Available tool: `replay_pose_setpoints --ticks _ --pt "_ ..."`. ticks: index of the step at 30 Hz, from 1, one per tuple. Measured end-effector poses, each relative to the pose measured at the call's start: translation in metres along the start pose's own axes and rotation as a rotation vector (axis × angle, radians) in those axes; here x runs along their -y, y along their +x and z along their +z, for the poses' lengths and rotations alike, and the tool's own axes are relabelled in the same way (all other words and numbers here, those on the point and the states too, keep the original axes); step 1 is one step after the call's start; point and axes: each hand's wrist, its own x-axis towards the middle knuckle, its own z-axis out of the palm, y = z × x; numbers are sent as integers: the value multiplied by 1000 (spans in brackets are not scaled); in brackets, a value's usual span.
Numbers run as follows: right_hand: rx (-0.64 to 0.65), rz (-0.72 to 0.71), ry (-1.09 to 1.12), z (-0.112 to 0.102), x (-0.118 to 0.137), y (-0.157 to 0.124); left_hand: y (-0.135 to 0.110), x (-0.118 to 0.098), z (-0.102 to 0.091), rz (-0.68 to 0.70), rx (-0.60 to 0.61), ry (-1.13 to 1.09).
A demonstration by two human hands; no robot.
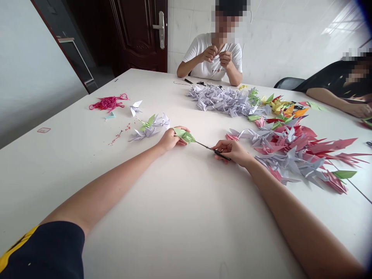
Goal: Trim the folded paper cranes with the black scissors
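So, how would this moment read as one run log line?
left hand: holds pale green folded-paper crane | right hand: holds thin black rod, tip at crane | nearby: heap of lilac paper cranes

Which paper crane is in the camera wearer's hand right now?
The pale green origami crane in the left hand; the lilac paper cranes nearby lie on the table.

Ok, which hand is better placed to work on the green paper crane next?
Probably the left hand. Its fingers already hold the green paper crane. The right hand is farther off and is gripping a thin black tool, which reaches toward the crane.
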Motion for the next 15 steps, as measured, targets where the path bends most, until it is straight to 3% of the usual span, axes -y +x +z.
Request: replay_pose_setpoints --ticks 8,15 --pt "-17 22 6 1 -2 2 1 5 -2 20 -5 32" --pt "-67 16 19 3 -6 4 -1 -4 -7 -28 45 -214"
